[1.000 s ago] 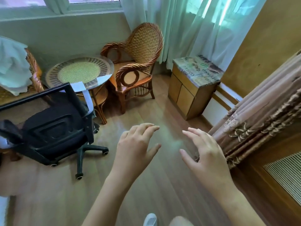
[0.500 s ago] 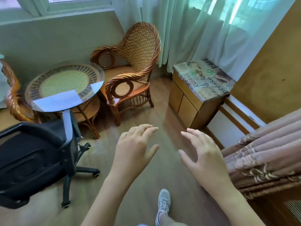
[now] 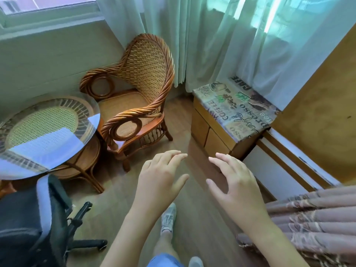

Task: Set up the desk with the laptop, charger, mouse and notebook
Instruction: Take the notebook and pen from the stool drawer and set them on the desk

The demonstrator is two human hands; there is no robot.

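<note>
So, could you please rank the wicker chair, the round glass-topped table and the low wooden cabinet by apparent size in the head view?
1. wicker chair
2. round glass-topped table, partly cut off at the frame's left
3. low wooden cabinet

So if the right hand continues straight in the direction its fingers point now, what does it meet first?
Probably the low wooden cabinet with the coffee-print top. The right hand holds nothing and its fingers point up-left toward the cabinet's near corner; depth is unclear, so it may pass over bare floor first.

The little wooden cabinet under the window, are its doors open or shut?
Shut: both front panels of the wooden cabinet sit flush with its frame.
</note>
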